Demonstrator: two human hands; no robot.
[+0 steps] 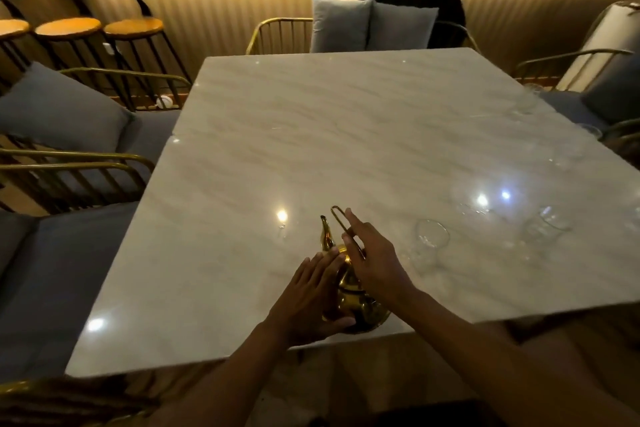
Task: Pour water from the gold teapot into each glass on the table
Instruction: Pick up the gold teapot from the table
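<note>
The gold teapot (349,291) stands near the front edge of the marble table (311,135), with its spout pointing away from me. My left hand (311,298) rests flat against the pot's left side, its straight fingers reaching the lid. My right hand (370,253) pinches the tall wire handle between thumb and fingers. Just right of the pot is a clear glass (431,236). A second glass (549,222) stands further right and a third, faint glass (474,210) behind them. More glasses (526,97) line the right edge.
Gold-framed chairs with grey cushions (62,111) surround the table on the left, far (370,24) and right sides. Round wooden stools (67,28) stand at the back left. Ceiling lights glare on the tabletop.
</note>
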